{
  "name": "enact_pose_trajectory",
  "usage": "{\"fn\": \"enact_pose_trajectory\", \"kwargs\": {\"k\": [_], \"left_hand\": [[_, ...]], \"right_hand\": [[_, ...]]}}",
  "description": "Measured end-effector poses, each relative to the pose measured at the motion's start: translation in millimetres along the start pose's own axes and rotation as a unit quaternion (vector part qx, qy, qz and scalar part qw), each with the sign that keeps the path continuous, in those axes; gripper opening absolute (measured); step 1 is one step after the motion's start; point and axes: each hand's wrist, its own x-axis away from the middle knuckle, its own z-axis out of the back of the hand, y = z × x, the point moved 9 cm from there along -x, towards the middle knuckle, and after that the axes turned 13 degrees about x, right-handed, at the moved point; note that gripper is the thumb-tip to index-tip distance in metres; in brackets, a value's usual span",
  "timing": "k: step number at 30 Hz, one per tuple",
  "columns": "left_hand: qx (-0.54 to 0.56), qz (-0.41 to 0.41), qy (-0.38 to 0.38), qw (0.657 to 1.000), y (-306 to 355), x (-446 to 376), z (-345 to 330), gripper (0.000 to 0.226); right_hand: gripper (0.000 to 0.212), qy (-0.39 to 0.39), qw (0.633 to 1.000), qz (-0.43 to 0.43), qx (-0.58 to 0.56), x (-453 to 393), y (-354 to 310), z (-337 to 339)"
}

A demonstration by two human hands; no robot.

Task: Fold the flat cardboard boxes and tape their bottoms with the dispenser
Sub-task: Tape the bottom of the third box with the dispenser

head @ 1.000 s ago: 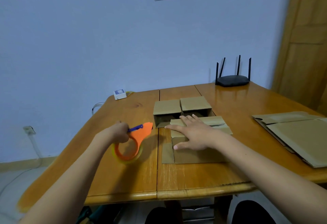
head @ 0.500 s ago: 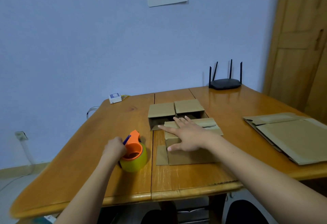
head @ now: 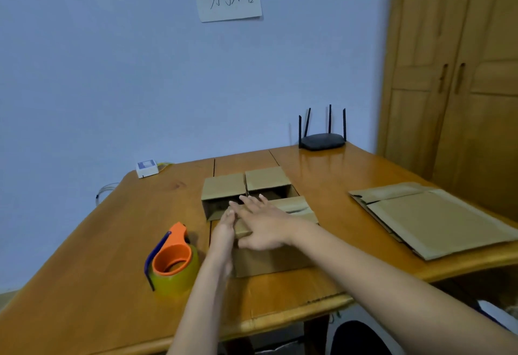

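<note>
Near the counter's (head: pixel 84 242) front edge, both hands lay flat, gripping nothing, on the box (head: pixel 280 259) (right hand (head: pixel 266 228) on top, left hand (head: pixel 224 231) alongside); the tape dispenser (head: pixel 172 262) stood just left.

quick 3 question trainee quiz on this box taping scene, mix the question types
1. True or false: the left hand is gripping the tape dispenser.
2. Multiple choice: where does the stack of flat cardboard boxes lie? A) at the table's right side B) beside the router C) under the dispenser
3. Fill in: the right hand rests flat on the top of the ___ box.

Key: 1 false, it stands alone on the table; 2 A; 3 the folded cardboard box.
</note>
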Motion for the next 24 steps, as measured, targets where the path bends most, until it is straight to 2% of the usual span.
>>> {"fn": "enact_pose_trajectory", "kwargs": {"k": [2,3,4,6,7,8,9,11,13,16,20,24], "left_hand": [[0.018,0.019,-0.001,1.0,-0.5,5.2,-0.9,0.033],[0.025,0.034,-0.002,0.999,-0.8,8.6,-1.7,0.032],[0.033,0.051,0.001,0.998,-0.9,12.0,-1.6,0.033],[0.031,0.073,0.012,0.997,-0.7,14.8,1.6,0.034],[0.019,0.076,0.016,0.997,1.8,16.4,1.8,0.032],[0.011,0.074,0.021,0.997,2.7,15.1,2.6,0.03],[0.001,0.073,0.025,0.997,4.4,15.1,2.4,0.028],[-0.021,0.071,0.028,0.997,6.6,16.7,0.8,0.028],[-0.044,0.061,0.03,0.997,8.4,18.2,-0.2,0.028],[-0.05,0.054,0.018,0.997,9.8,20.5,-1.7,0.03],[-0.138,0.068,0.019,0.988,12.2,5.6,1.0,0.042],[-0.186,0.096,0.06,0.976,17.7,-4.7,0.6,0.068]], "right_hand": [[0.076,0.024,0.993,-0.023,-0.117,6.7,4.0,8.7],[0.067,0.067,0.975,-0.052,-0.205,12.6,10.6,17.7],[0.058,0.142,0.946,-0.088,-0.278,22.5,21.1,30.6],[0.044,0.314,0.875,-0.189,-0.317,56.0,50.5,51.4],[0.043,0.36,0.844,-0.241,-0.317,72.6,64.2,53.1],[0.046,0.361,0.827,-0.288,-0.322,83.7,76.0,49.5],[0.054,0.318,0.822,-0.329,-0.339,87.3,86.3,38.1],[0.068,0.18,0.825,-0.378,-0.379,84.8,94.4,8.5],[0.064,0.098,0.835,-0.382,-0.384,83.8,92.5,-6.7],[0.056,0.086,0.839,-0.384,-0.375,86.0,99.1,-5.6],[0.081,0.063,0.84,-0.382,-0.381,83.4,97.5,-3.1],[0.091,0.017,0.873,-0.395,-0.284,67.4,99.2,1.8]]}}
